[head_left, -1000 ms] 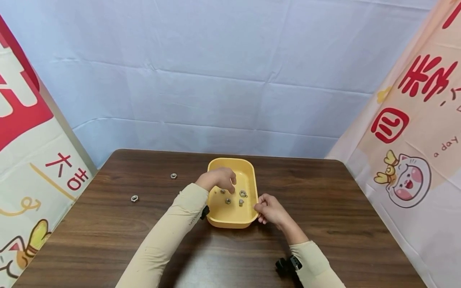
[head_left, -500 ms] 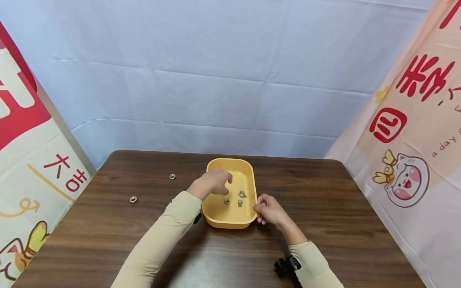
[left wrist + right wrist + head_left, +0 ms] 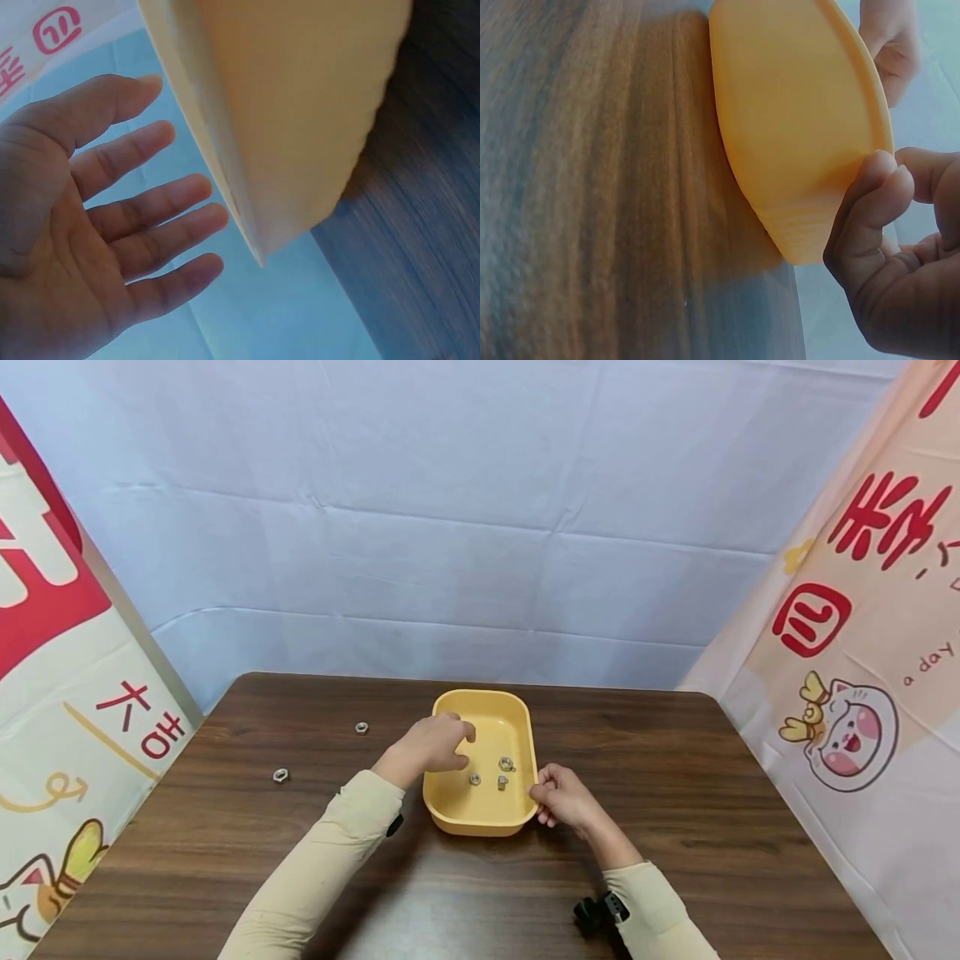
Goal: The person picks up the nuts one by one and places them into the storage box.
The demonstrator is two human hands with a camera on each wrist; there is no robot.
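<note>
A yellow plastic tray (image 3: 480, 828) stands on the table, with several metal nuts inside it. Among them are a larger nut (image 3: 506, 763), a small nut (image 3: 475, 779) and another small metal piece (image 3: 502, 782). Over the tray's left rim reaches my left hand (image 3: 433, 745), its fingers spread and holding nothing; the left wrist view shows the bare palm (image 3: 82, 255) beside the tray wall (image 3: 300, 112). My right hand (image 3: 564, 795) pinches the right rim near the front corner, thumb and fingertips on the edge in the right wrist view. The left hand covers part of the tray's inside.
Two loose hex nuts lie on the dark wooden table (image 3: 645, 760) left of the tray, a farther nut (image 3: 362, 727) and a nearer nut (image 3: 281, 775). A pale cloth (image 3: 450, 527) hangs behind the table, with printed cloths at both sides.
My left hand has drawn back leftward from over the tray's middle to its left rim, fingers loose. The right hand keeps its pinch on the rim.
</note>
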